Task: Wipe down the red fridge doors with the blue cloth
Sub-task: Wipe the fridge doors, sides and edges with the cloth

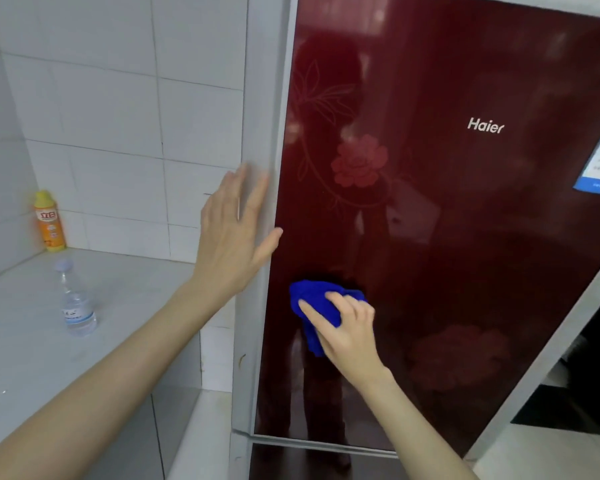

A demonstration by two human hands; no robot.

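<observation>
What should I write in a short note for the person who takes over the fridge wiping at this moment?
Left hand: open, flat against the grey side edge of the fridge, steadying it.
Right hand: holds the blue cloth, bunched, pressed on the lower left part of the upper red door.
Lower door: only its top strip shows; cloth not on it.
Done: cannot tell how much is already wiped.
Left: rest of the upper door, then the lower door.
On the counter: clear bottle, orange bottle, untouched.
</observation>
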